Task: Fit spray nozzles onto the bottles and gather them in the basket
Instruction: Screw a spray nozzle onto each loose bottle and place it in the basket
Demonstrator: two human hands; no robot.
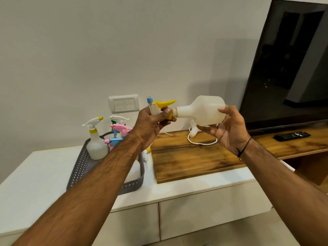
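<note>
Both forearms reached forward from the bottom edge, held above the white worktop (pixel 44 167). Left hand (pixel 150 121) gripped a spray nozzle (pixel 159 107), fingers curled round its white body; yellow trigger and blue tip pointed up and away. Right hand (pixel 229 128) held a translucent white bottle (pixel 202 110) on its side, thumb on top and fingers under the base. Bottle neck pointed left and met the nozzle's yellow collar; whether threaded on, could not tell. Both raised in the air, right of the basket (pixel 79 167).

Grey perforated basket sat on the worktop at left. Inside stood a yellow-capped bottle (pixel 96 142) with nozzle fitted, plus pink-and-blue nozzles (pixel 119 132) behind. Wooden board (pixel 186 160) lay right of the basket, a white corded item (pixel 194 132) on it. Remote (pixel 292 135) lay below the television (pixel 291 68).
</note>
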